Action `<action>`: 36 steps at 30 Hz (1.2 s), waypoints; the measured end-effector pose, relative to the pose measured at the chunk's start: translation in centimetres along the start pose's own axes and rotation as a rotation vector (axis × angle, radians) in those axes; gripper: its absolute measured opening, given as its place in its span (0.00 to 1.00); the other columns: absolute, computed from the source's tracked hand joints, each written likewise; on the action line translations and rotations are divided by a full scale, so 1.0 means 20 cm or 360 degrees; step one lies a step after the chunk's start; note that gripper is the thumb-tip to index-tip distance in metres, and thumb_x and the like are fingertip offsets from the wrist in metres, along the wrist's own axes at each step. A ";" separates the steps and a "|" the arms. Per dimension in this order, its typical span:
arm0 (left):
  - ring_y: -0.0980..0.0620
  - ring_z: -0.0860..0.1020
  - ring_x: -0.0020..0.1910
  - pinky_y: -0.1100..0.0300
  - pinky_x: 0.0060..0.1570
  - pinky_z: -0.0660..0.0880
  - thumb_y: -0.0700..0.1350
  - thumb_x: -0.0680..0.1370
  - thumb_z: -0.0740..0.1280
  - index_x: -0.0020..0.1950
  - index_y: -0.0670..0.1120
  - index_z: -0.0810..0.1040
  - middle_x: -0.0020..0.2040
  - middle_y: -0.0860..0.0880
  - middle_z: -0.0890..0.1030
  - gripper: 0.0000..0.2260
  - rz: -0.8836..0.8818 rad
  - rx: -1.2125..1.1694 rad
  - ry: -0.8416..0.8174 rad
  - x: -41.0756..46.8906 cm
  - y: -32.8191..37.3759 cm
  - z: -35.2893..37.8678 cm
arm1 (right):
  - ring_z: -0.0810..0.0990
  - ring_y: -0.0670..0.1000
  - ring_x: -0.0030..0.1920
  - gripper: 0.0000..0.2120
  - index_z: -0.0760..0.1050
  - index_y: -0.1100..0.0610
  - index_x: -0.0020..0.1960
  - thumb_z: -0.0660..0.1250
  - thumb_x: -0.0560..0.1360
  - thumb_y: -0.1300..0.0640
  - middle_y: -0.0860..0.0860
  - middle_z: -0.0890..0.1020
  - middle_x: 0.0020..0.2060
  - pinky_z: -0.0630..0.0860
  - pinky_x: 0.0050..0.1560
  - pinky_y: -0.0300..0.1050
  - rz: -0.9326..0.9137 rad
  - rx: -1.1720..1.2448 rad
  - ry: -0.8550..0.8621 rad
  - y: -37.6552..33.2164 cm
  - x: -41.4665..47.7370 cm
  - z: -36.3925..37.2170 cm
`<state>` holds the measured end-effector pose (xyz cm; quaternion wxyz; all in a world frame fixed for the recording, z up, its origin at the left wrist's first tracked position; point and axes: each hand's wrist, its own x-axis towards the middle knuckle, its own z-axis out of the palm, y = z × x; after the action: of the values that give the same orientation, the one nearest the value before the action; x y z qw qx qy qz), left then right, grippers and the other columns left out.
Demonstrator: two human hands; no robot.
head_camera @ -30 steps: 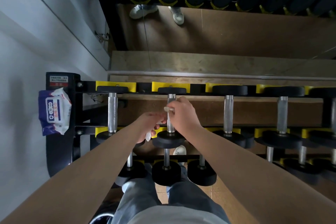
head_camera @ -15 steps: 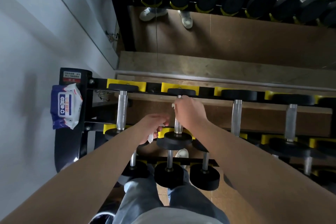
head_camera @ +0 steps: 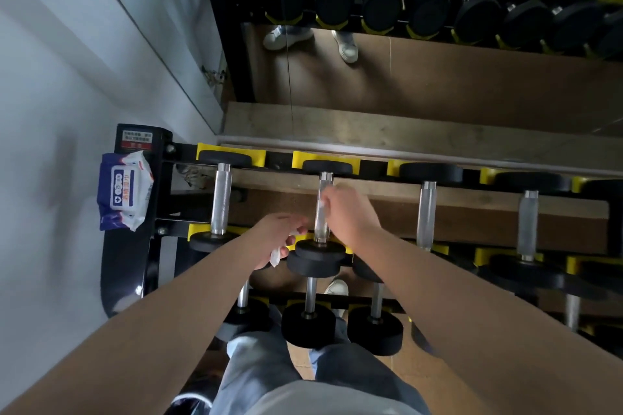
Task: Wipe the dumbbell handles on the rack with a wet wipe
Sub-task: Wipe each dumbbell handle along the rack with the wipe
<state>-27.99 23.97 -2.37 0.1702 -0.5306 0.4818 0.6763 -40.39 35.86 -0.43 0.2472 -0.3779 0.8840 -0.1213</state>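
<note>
Black dumbbells with silver handles lie across the top tier of a black and yellow rack (head_camera: 158, 199). My right hand (head_camera: 350, 216) is wrapped round the handle of the second dumbbell (head_camera: 322, 226) from the left, with a bit of white wet wipe (head_camera: 322, 201) showing at my fingers. My left hand (head_camera: 278, 239) hovers just left of that handle and holds a crumpled white wipe (head_camera: 277, 256) that hangs below the fingers. The first dumbbell's handle (head_camera: 220, 204) stands bare to the left.
A blue and white pack of wet wipes (head_camera: 123, 190) sits on the rack's left end post. More dumbbells (head_camera: 426, 212) fill the rack to the right and the tier below (head_camera: 308, 323). A mirror behind reflects the rack and white shoes. A white wall runs along the left.
My right hand has slid a little back along the second handle from its far end. The left hand stays beside it with its wipe. The camera has tilted slightly.
</note>
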 end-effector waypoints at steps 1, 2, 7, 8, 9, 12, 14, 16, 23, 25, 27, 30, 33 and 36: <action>0.52 0.69 0.35 0.62 0.29 0.65 0.46 0.79 0.72 0.57 0.44 0.84 0.44 0.48 0.80 0.09 0.0001 -0.0004 0.0015 -0.01 0.00 0.02 | 0.80 0.50 0.43 0.09 0.78 0.55 0.55 0.65 0.80 0.66 0.49 0.80 0.46 0.80 0.46 0.44 0.0060 0.0103 0.0046 0.03 0.01 -0.02; 0.52 0.70 0.36 0.62 0.29 0.66 0.45 0.79 0.72 0.54 0.44 0.84 0.44 0.48 0.80 0.07 -0.0008 0.0002 0.0053 -0.03 0.01 0.05 | 0.80 0.50 0.45 0.10 0.79 0.55 0.55 0.64 0.80 0.67 0.49 0.80 0.47 0.79 0.47 0.44 0.0078 0.0153 0.0018 0.05 0.01 -0.03; 0.52 0.70 0.37 0.63 0.26 0.66 0.41 0.77 0.70 0.51 0.44 0.86 0.43 0.47 0.79 0.06 0.0013 -0.0068 0.0175 -0.09 -0.01 0.16 | 0.82 0.54 0.54 0.09 0.81 0.52 0.57 0.67 0.80 0.61 0.51 0.84 0.54 0.79 0.58 0.50 -0.0079 0.0018 -0.0426 0.11 -0.06 0.04; 0.52 0.70 0.36 0.63 0.26 0.66 0.39 0.78 0.69 0.54 0.44 0.85 0.43 0.47 0.80 0.07 0.0042 -0.0109 0.0163 -0.11 -0.02 0.17 | 0.83 0.54 0.55 0.10 0.82 0.52 0.58 0.66 0.81 0.60 0.51 0.84 0.55 0.79 0.60 0.50 -0.0130 -0.0026 -0.0521 0.11 -0.07 0.05; 0.52 0.71 0.35 0.63 0.26 0.66 0.38 0.79 0.68 0.56 0.43 0.85 0.42 0.47 0.80 0.08 0.0066 -0.0147 0.0160 -0.14 -0.02 0.18 | 0.82 0.55 0.56 0.11 0.83 0.52 0.59 0.66 0.81 0.59 0.51 0.85 0.57 0.78 0.62 0.50 -0.0171 -0.0027 -0.0576 0.11 -0.09 0.06; 0.54 0.71 0.31 0.63 0.26 0.66 0.36 0.80 0.66 0.57 0.43 0.83 0.42 0.47 0.81 0.09 0.0123 -0.0128 0.0137 -0.21 -0.04 0.21 | 0.83 0.52 0.55 0.09 0.84 0.53 0.57 0.66 0.82 0.54 0.50 0.85 0.56 0.77 0.56 0.45 -0.0042 0.0292 -0.0435 0.13 -0.15 0.03; 0.54 0.71 0.31 0.63 0.27 0.66 0.37 0.80 0.67 0.56 0.44 0.83 0.43 0.46 0.81 0.08 0.0167 -0.0079 0.0109 -0.24 -0.05 0.22 | 0.82 0.48 0.52 0.08 0.82 0.52 0.54 0.69 0.80 0.50 0.48 0.83 0.54 0.76 0.50 0.42 0.0169 0.0697 -0.0259 0.14 -0.22 0.00; 0.54 0.72 0.32 0.62 0.28 0.67 0.39 0.80 0.69 0.56 0.45 0.83 0.45 0.46 0.82 0.07 0.0194 -0.0042 0.0089 -0.27 -0.07 0.24 | 0.79 0.46 0.52 0.08 0.80 0.52 0.53 0.72 0.78 0.48 0.46 0.82 0.52 0.75 0.52 0.44 0.0294 0.0977 -0.0185 0.15 -0.29 -0.03; 0.54 0.72 0.33 0.63 0.28 0.65 0.43 0.83 0.67 0.59 0.46 0.83 0.46 0.46 0.82 0.07 0.0283 0.0031 -0.0127 -0.33 -0.10 0.38 | 0.82 0.57 0.51 0.11 0.77 0.57 0.54 0.68 0.77 0.71 0.60 0.82 0.52 0.82 0.59 0.54 0.0780 0.2139 -0.0011 0.24 -0.58 -0.11; 0.54 0.72 0.32 0.63 0.27 0.65 0.44 0.83 0.68 0.60 0.46 0.83 0.45 0.48 0.82 0.08 0.0325 0.0095 -0.0216 -0.35 -0.11 0.45 | 0.82 0.56 0.49 0.13 0.77 0.57 0.58 0.67 0.78 0.71 0.59 0.81 0.53 0.81 0.59 0.55 0.0801 0.2280 0.0031 0.28 -0.66 -0.12; 0.55 0.72 0.33 0.62 0.28 0.64 0.44 0.83 0.68 0.60 0.46 0.83 0.45 0.48 0.82 0.08 0.0379 0.0128 -0.0299 -0.38 -0.13 0.53 | 0.83 0.56 0.49 0.16 0.78 0.57 0.63 0.69 0.77 0.70 0.60 0.81 0.56 0.82 0.56 0.53 0.0788 0.2275 0.0020 0.33 -0.73 -0.14; 0.55 0.72 0.33 0.62 0.28 0.65 0.45 0.83 0.68 0.61 0.45 0.83 0.42 0.49 0.79 0.09 0.0470 0.0217 -0.0385 -0.41 -0.13 0.65 | 0.85 0.56 0.49 0.17 0.79 0.55 0.62 0.72 0.76 0.67 0.61 0.84 0.55 0.84 0.54 0.50 0.0781 0.2147 -0.0002 0.42 -0.81 -0.17; 0.53 0.72 0.38 0.61 0.32 0.69 0.47 0.82 0.70 0.60 0.48 0.83 0.44 0.47 0.79 0.08 0.0575 0.0410 -0.0349 -0.41 -0.11 0.75 | 0.87 0.55 0.52 0.17 0.79 0.54 0.61 0.75 0.75 0.65 0.58 0.86 0.50 0.85 0.54 0.52 0.0873 0.1987 0.0060 0.52 -0.82 -0.21; 0.51 0.73 0.39 0.60 0.34 0.70 0.47 0.80 0.71 0.57 0.50 0.84 0.42 0.48 0.80 0.07 0.0589 0.0484 -0.0263 -0.39 -0.07 0.86 | 0.87 0.54 0.49 0.12 0.81 0.54 0.58 0.76 0.75 0.62 0.55 0.87 0.46 0.85 0.52 0.49 0.0975 0.1872 0.0161 0.64 -0.80 -0.25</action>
<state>-33.57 41.21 3.45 0.1600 -0.3446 0.6514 0.6568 -41.43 56.35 4.22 0.3938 0.0945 0.7484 -0.5253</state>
